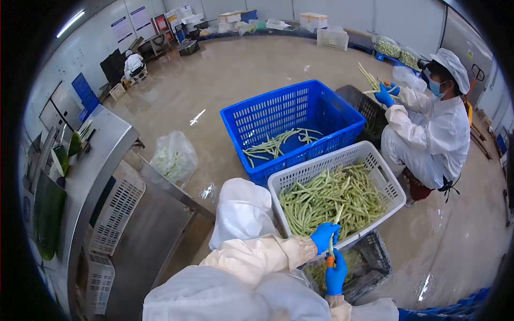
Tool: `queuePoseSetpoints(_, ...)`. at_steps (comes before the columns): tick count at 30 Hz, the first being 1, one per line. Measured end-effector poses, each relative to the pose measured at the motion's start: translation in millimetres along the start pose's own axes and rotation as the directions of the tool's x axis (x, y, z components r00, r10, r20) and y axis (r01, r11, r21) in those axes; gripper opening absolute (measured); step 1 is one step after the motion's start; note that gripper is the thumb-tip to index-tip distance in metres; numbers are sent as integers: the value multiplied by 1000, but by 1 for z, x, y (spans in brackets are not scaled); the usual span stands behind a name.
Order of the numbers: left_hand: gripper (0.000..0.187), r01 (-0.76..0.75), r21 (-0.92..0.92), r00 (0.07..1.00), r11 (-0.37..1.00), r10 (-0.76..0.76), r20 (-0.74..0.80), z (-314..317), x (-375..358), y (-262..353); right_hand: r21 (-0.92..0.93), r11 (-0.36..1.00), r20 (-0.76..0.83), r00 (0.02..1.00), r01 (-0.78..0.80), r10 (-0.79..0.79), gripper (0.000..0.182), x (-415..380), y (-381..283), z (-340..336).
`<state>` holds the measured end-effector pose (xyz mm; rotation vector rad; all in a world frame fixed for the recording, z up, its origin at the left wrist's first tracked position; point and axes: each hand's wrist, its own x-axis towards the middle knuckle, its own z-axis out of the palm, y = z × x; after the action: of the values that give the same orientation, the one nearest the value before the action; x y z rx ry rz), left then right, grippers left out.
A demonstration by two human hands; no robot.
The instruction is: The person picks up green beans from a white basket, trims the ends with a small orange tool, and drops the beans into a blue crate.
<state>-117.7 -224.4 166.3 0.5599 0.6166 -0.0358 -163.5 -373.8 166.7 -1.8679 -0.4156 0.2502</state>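
Note:
My left hand (324, 237), in a blue glove, is closed on a pale green bean (338, 215) over the near edge of the white crate (399, 199). Just below it, my right hand (335, 274), also gloved, holds the lower end of a bean, with something orange at its fingers. Many long green beans (332, 198) fill the white crate. Behind it, the blue crate (300, 160) holds a few beans (273, 145). A dark crate (380, 262) with a liner and green scraps lies under my right hand.
A co-worker (436, 117) in white crouches at the right, holding beans, beside a black crate (364, 107). A steel table (101, 144) with large green vegetables stands left. A plastic bag (174, 158) sits on the floor. Another person (134, 65) sits far back.

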Motion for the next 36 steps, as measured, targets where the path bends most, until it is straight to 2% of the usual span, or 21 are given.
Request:
queuePoseSetpoints(2,13,-27,10,999,1000,28,-36,0,-3,2,13,1000,5,1000,7,-7,25,-2,-11,-3)
queuePoseSetpoints(5,12,-11,14,1000,1000,11,-5,-7,-3,8,-44,999,30,1000,-1,3,25,-4,-21,-7)
queuePoseSetpoints(7,12,-41,35,999,999,42,-30,-6,-4,8,-174,977,70,991,123,-112,26,-5,-15,-8)
queuePoseSetpoints(11,13,-89,68,995,994,92,-45,-7,-7,13,-168,975,99,987,143,-127,25,-6,-6,-6)
queuePoseSetpoints(13,13,-97,67,994,993,100,-49,-10,-7,13,-266,933,89,970,243,-227,22,-5,-6,-5)
queuePoseSetpoints(14,13,-102,66,993,993,106,-53,-11,-7,13,-266,933,89,970,244,-228,22,-5,-9,-5)
queuePoseSetpoints(16,13,-98,68,994,993,101,-51,-11,-7,13,-569,764,227,951,304,-210,20,-4,-17,-6)
queuePoseSetpoints(17,13,-93,69,994,993,96,-51,-11,-7,13,-569,764,226,951,305,-211,20,-5,-15,-5)
queuePoseSetpoints(19,13,-89,81,995,993,93,-45,-11,-9,13,-558,727,259,916,401,-306,17,-6,-13,-2)
queuePoseSetpoints(24,12,-82,75,995,994,86,-50,-8,-11,16,-604,691,256,918,397,-303,13,-7,-23,-1)
queuePoseSetpoints(26,16,-122,240,991,963,131,-24,-6,-14,16,-615,681,247,917,398,-313,12,-10,-26,3)
queuePoseSetpoints(27,16,-122,240,991,963,132,-23,-4,-16,16,-627,653,300,905,426,-303,11,-11,-26,6)
queuePoseSetpoints(29,18,-173,526,985,833,161,68,1,-18,13,-636,624,350,890,454,-291,11,-13,-26,8)
queuePoseSetpoints(30,18,-176,526,984,832,164,69,4,-19,13,-604,654,347,889,456,-299,11,-13,-27,9)
queuePoseSetpoints(32,19,-242,764,970,598,158,184,10,-22,13,-569,680,347,884,463,-312,10,-10,-22,9)
queuePoseSetpoints(33,20,-337,835,941,435,177,287,13,-23,15,-448,796,114,910,406,-399,11,-6,-10,7)
queuePoseSetpoints(34,20,-337,834,941,437,180,287,10,-22,14,-295,880,-134,896,372,-424,11,-4,-1,2)
queuePoseSetpoints(35,19,-478,848,877,231,177,446,6,-18,12,-73,992,-182,977,104,-115,14,-2,-3,-10)
queuePoseSetpoints(36,19,-600,800,794,16,135,593,1,-14,10,114,991,-265,964,64,-32,14,2,-5,-26)
